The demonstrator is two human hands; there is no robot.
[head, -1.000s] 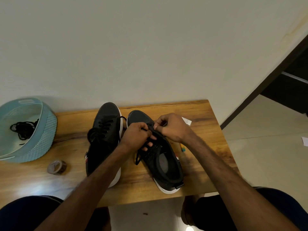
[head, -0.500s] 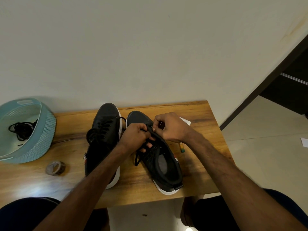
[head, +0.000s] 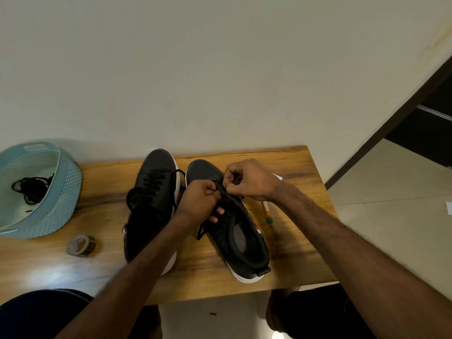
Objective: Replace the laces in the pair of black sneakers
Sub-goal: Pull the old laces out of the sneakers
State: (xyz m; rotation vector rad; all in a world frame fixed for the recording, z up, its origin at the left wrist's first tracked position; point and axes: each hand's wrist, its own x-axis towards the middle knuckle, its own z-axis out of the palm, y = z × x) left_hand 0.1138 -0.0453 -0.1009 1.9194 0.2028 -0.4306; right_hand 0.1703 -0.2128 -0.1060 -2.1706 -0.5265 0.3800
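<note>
Two black sneakers with white soles stand side by side on the wooden table (head: 288,167), toes toward the wall. The left sneaker (head: 151,199) is laced and tied. Over the eyelets of the right sneaker (head: 242,241) both hands meet. My left hand (head: 199,201) pinches a black lace (head: 221,190) near the front eyelets. Right beside it, my right hand (head: 249,179) pinches the same lace from the other side. A loose lace end (head: 200,232) hangs down the shoe's left side.
A light blue basket (head: 61,201) at the table's left holds a bundle of black laces (head: 31,189). A roll of tape (head: 82,245) lies in front of it. A pen with a green cap (head: 267,214) lies right of the right sneaker. My knees are below the table edge.
Both hands stay on the lace at the right sneaker's front eyelets, with only small finger movements. The shoes have not moved.
</note>
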